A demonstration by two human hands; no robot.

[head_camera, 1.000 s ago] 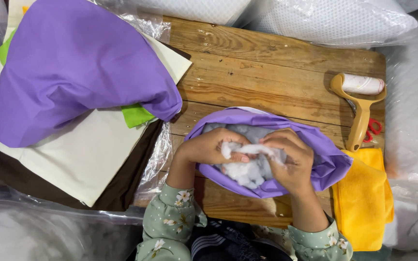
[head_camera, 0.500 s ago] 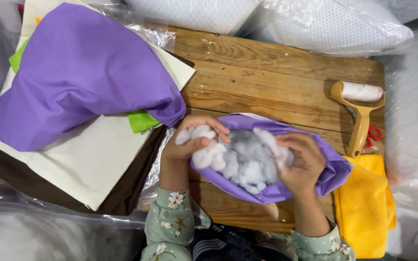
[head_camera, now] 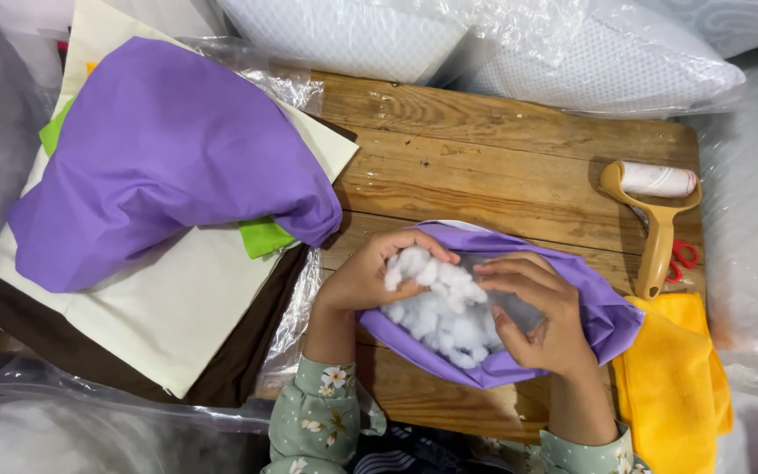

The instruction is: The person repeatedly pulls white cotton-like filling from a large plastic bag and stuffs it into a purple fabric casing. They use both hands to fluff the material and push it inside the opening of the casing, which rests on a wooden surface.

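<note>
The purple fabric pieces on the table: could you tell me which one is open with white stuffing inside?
The smaller purple cover between the left hand and right hand, holding white stuffing; the larger purple cloth lies draped over the pile.

This looks like a small sewing or cushion-making workshop, set up for handwork. A worn plank counter [head_camera: 502, 167] sits hemmed in by stock. Along its far edge lie white pillows [head_camera: 344, 35] wrapped in clear plastic, and more plastic-wrapped bulk presses in at the right edge and the near left corner. Over the left edge lies a stack of cut fabric [head_camera: 160, 175]: purple on top, then green, cream and brown. At the right edge are a lint roller [head_camera: 655, 197], red scissors [head_camera: 682, 259] and yellow cloth [head_camera: 673, 386]. White stuffing [head_camera: 436, 307] fills a purple cover [head_camera: 598, 312] near the front edge.
</note>
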